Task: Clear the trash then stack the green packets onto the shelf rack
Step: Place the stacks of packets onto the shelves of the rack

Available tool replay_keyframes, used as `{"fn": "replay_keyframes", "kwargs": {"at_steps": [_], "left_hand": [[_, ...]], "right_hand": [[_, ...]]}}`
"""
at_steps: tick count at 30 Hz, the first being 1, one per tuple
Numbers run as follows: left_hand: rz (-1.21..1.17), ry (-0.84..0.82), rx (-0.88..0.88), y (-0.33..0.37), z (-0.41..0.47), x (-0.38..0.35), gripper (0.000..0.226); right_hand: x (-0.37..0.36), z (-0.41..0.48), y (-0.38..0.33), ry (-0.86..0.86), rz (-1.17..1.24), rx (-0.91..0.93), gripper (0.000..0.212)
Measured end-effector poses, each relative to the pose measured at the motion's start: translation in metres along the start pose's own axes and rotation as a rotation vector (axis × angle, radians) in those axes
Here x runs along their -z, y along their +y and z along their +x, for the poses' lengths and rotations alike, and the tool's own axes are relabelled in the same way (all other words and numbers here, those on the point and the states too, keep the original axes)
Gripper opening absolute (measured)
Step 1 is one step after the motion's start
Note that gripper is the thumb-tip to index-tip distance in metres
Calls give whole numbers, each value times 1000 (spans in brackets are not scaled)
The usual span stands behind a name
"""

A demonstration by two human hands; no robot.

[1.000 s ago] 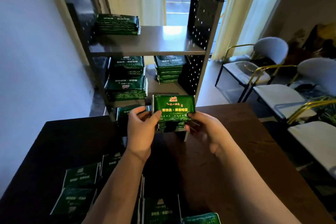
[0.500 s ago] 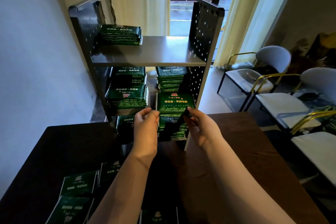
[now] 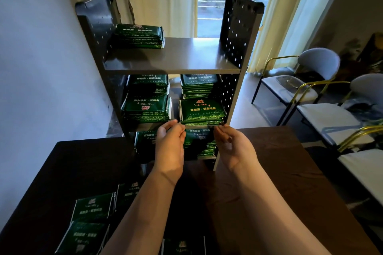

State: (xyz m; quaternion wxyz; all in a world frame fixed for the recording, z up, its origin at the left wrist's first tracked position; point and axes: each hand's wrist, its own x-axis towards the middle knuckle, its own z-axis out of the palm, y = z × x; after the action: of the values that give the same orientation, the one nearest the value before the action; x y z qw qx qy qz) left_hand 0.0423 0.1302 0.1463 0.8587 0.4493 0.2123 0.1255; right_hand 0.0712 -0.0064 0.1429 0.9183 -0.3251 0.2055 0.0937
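The shelf rack [image 3: 172, 64] stands at the far edge of a dark table [image 3: 83, 167]. A green packet [image 3: 202, 111] lies flat on top of a stack at the front right corner of the middle shelf, print facing up.

The left hand [image 3: 170, 143] and right hand [image 3: 234, 145] are raised at the front edge of that shelf, one at each front corner of the stack. Fingers on both are curled, with the tips at the stack's front edge. It cannot be told whether they pinch it or merely touch it.

Further stacks of packets:
- middle shelf, front left [image 3: 147, 107]
- top shelf, back left corner [image 3: 138, 35]
- bottom shelf [image 3: 145, 141]

Loose packets [image 3: 93, 207] lie toward the table's near left corner. Grey chairs [image 3: 319, 64] stand to the right of the table.
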Motion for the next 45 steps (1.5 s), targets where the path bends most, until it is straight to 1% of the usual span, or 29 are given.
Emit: {"fn": "replay_keyframes", "kwargs": {"at_steps": [2,5,8,10,13,15,16,18,21,22,24,25,28,30,32,34,36,37,40,43,45], "left_hand": [[-13,-10,-5,-2,0,0,19],[7,-26,-7,-6,1,2,16],[51,-30,-9,-14,5,6,13],[117,-30,2,-27,6,8,16],[188,-80,34,-48,-3,10,18],[277,-171,63,-65,-14,14,18],[343,-219,74,-72,-19,17,24],[530,-308,137,-94,-26,24,32],[856,-449,240,-128,-33,31,31],[978,-532,265,-138,-37,33,28],[1204,-747,318,-161,-48,41,25],[1309,-860,345,-174,-56,45,29],[1631,-1144,389,-199,-77,57,59],[1838,-1290,361,-213,-89,64,75],[1947,-1375,347,-223,-98,71,84],[1979,-1392,362,-232,-103,76,86],[1992,-1354,354,-240,-103,79,87],[1983,-1333,337,-242,-102,80,88],[1895,-1297,351,-243,-100,82,90],[1773,-1263,417,-242,-97,84,90],[1684,-1244,436,-241,-96,85,89]], "right_hand": [[0,0,0,-19,-15,4,26],[5,0,-3,-17,25,-41,12],[13,-4,-5,-27,43,-53,14],[23,-9,-2,-22,8,-43,13],[42,-16,4,11,-83,-38,22],[61,-19,10,25,-161,-58,25],[70,-20,12,32,-210,-77,21],[95,-22,18,67,-309,-115,17],[133,-30,22,107,-533,-144,18],[146,-32,23,113,-615,-155,20],[174,-41,23,134,-764,-201,21],[188,-46,23,157,-829,-236,21],[219,-62,26,250,-1092,-360,24],[232,-72,29,281,-1226,-460,25],[245,-78,33,274,-1334,-570,28],[259,-82,38,233,-1383,-692,39],[270,-84,42,211,-1315,-772,54],[273,-84,43,209,-1279,-786,59],[276,-86,48,188,-1288,-767,52],[279,-82,54,192,-1292,-758,62],[280,-78,55,183,-1338,-751,63]]}}
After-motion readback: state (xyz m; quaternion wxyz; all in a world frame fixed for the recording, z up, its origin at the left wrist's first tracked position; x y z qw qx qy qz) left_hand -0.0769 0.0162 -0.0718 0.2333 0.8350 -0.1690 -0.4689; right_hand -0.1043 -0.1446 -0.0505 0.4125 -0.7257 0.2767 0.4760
